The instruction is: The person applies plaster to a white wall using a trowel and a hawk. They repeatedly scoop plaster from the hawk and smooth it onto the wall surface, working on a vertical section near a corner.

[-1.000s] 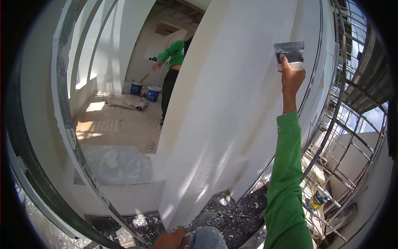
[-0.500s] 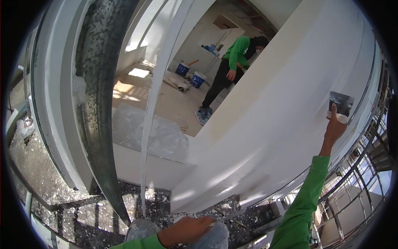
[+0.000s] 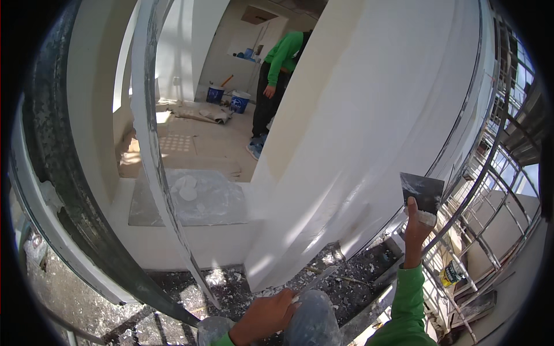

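At the right, my right hand grips a wide dark scraper blade with white putty smeared on its face and lower edge. The blade is held up near the outer edge of the white wall; whether it touches the wall I cannot tell. Low in the middle, my left hand is closed around a tool with a long, narrow flat blade pointing right. Its handle is hidden in my fingers. A grey board with a blob of white putty lies on the sill ahead of me.
A dark metal post and a thin putty-smeared upright stand at the left. Metal scaffolding runs along the right. White debris litters the ledge below. Inside, a person in green stands beyond two blue buckets.
My right hand has moved left and lower with the scraper. The whole view has turned to the right, so the post and doorway sit further left. My left hand keeps its tool low.
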Available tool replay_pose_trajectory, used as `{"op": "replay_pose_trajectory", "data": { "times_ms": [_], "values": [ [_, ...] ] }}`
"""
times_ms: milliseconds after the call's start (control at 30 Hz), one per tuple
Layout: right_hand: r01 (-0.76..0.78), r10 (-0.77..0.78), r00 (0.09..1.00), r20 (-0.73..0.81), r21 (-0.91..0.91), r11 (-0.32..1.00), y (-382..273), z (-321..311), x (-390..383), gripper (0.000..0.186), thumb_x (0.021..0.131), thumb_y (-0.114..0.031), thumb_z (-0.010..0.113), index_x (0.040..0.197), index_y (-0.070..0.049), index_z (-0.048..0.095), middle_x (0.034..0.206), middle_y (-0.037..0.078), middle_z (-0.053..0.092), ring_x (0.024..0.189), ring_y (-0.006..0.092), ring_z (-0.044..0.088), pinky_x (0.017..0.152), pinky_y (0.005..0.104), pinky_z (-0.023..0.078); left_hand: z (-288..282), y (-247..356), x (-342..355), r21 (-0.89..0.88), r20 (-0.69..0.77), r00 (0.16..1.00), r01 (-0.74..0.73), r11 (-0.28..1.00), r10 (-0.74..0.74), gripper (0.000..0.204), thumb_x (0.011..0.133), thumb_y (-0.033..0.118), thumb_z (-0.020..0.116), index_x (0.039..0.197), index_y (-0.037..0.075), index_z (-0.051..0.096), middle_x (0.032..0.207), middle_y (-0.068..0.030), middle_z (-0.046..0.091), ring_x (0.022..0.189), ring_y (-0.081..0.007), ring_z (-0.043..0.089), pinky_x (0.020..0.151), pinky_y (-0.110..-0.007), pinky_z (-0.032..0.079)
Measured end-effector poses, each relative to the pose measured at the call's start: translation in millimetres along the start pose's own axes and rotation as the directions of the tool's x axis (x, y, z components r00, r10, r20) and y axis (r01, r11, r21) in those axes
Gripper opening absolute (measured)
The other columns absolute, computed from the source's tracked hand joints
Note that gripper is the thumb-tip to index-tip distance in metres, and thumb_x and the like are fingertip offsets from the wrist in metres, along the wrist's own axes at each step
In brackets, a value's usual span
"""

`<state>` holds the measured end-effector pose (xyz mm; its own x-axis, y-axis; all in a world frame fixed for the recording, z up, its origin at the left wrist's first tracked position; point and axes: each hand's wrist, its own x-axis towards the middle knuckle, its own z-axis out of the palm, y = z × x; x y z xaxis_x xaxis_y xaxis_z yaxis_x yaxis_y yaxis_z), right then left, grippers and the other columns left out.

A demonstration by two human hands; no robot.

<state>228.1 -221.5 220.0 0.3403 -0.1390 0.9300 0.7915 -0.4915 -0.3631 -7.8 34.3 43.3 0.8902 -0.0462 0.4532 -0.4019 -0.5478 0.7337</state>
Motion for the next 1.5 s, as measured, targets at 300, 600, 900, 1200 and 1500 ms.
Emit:
{"op": "replay_pose_trajectory", "data": {
  "times_ms": [300, 600, 900, 1200, 1500],
  "values": [
    [-0.250, 0.475, 0.425, 0.771, -0.405, 0.880, 48, -117, -263, 0.029, 0.082, -0.019, 0.070, 0.100, 0.002, 0.064, 0.096, 0.022, 0.065, 0.090, 0.0406, 0.063, 0.078, 0.0432, 0.050, 36, -15, 21, -0.018, -0.144, 0.989, 0.041, 0.999, -0.043, 0.023, 0.090, 0.019, 0.062, 0.089, -0.002, 0.052, 0.059, -0.0166, 0.053, 0.047, -0.0380, 0.051, 0.045, -0.046, 0.036],
    [-0.549, 0.786, 0.135, 0.603, -0.615, 0.566, 70, -203, -190, 0.048, 0.074, -0.025, 0.081, 0.110, 0.002, 0.064, 0.101, 0.018, 0.067, 0.094, 0.0265, 0.065, 0.086, 0.0358, 0.050, 76, -31, 45, 0.144, -0.056, 0.998, 0.014, 0.990, -0.006, 0.026, 0.087, 0.020, 0.066, 0.075, 0.000, 0.054, 0.054, -0.0147, 0.048, 0.050, -0.0357, 0.050, 0.048, -0.044, 0.035],
    [-0.892, 0.249, -0.292, 0.923, -0.357, 0.278, 249, -157, -274, 0.043, 0.065, -0.015, 0.085, 0.099, 0.000, 0.063, 0.083, 0.003, 0.067, 0.075, 0.0118, 0.062, 0.066, 0.0293, 0.050, 122, -24, 83, 0.002, 0.189, 0.893, 0.416, 0.909, -0.409, 0.018, 0.092, 0.011, 0.057, 0.104, -0.002, 0.055, 0.083, -0.0086, 0.060, 0.071, -0.0159, 0.057, 0.064, -0.029, 0.046],
    [-0.827, 0.528, -0.038, 0.849, -0.323, 0.460, 313, -133, -277, 0.027, 0.073, -0.026, 0.081, 0.083, -0.004, 0.067, 0.071, 0.001, 0.065, 0.061, 0.0096, 0.056, 0.057, 0.0273, 0.045, 159, 24, 107, -0.121, 0.159, 0.888, 0.451, 0.884, -0.431, 0.015, 0.092, 0.007, 0.053, 0.104, -0.002, 0.053, 0.079, -0.0053, 0.058, 0.070, -0.0121, 0.056, 0.063, -0.027, 0.046],
    [-0.910, -0.015, -0.309, 0.951, -0.291, 0.295, 317, -129, -346, 0.028, 0.073, -0.025, 0.079, 0.089, -0.005, 0.069, 0.078, 0.001, 0.066, 0.070, 0.0072, 0.060, 0.061, 0.0255, 0.046, 184, 12, 107, -0.223, 0.244, 0.862, 0.496, 0.839, -0.445, 0.016, 0.094, 0.006, 0.050, 0.108, -0.002, 0.051, 0.078, -0.0057, 0.058, 0.065, -0.0132, 0.057, 0.060, -0.028, 0.047]
  ]
}}
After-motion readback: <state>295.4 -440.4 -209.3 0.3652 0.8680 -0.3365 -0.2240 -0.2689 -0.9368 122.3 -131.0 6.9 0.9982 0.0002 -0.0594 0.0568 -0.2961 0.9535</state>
